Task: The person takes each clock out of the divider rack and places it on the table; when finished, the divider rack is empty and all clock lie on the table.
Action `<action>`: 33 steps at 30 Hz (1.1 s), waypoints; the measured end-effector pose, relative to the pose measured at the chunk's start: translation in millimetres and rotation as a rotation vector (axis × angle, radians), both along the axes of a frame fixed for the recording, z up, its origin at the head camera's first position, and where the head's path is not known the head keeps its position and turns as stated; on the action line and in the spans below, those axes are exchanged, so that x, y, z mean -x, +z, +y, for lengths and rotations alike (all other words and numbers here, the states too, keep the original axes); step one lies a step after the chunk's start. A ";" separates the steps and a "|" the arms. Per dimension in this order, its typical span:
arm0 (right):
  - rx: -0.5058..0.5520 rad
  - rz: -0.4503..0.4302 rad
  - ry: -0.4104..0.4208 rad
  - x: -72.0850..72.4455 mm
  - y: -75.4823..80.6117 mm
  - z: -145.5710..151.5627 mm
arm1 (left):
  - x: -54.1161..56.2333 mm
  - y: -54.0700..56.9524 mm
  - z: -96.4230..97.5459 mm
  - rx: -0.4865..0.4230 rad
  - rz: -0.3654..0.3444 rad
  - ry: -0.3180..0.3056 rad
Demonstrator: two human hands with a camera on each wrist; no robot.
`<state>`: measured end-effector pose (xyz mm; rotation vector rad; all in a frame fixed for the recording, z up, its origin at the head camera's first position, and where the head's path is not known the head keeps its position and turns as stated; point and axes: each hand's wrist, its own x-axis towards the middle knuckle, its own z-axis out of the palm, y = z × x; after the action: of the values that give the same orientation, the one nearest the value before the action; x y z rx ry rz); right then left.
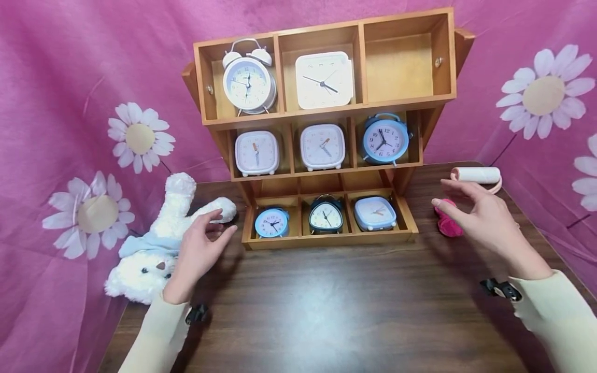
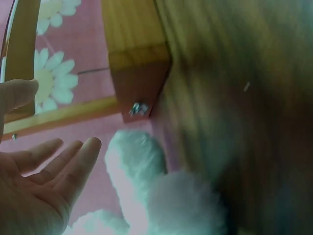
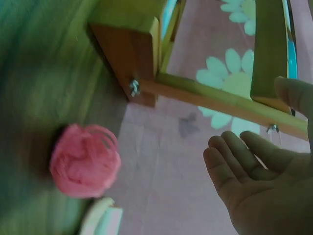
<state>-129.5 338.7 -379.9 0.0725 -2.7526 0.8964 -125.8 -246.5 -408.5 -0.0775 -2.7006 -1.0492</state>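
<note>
My left hand (image 1: 198, 254) hovers beside the white plush toy (image 1: 144, 269), fingers loosely bent and holding nothing. On the other side my right hand (image 1: 489, 225) is raised over the table near a bright pink bundle (image 1: 449, 220), likewise holding nothing. Between the hands stands a three-tier wooden shelf (image 1: 326, 243). Its top row holds a white twin-bell alarm clock (image 1: 248, 85) and a white square clock (image 1: 322, 80); the top right compartment is bare. Two whitish square clocks and a blue round clock (image 1: 384, 140) fill the middle row. Below sit a blue round clock (image 1: 272, 224), a dark rounded-triangular clock (image 1: 325, 216) and a pale blue clock (image 1: 374, 212).
A white and pink cylinder (image 1: 475, 175) with a strap lies at the back right of the dark wooden table (image 1: 308, 305). Pink cloth (image 1: 154, 46) with large daisies hangs behind and at both sides. The plush toy lies along the table's left edge.
</note>
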 end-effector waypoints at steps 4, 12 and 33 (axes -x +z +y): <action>0.072 -0.034 -0.028 -2.9 -5.2 -6.4 | -1.7 -6.5 4.2 -0.026 -0.096 -0.014; 0.159 -0.030 0.020 0.3 -20.2 -25.8 | -4.2 -20.0 15.1 -0.034 -0.171 -0.039; 0.133 -0.108 0.092 4.0 -40.6 -72.9 | -0.8 -35.4 20.4 0.047 -0.117 -0.090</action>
<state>-133.5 265.8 -420.5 0.1310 -2.7991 1.1374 -125.0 -226.1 -443.9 -0.1513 -2.8518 -1.0458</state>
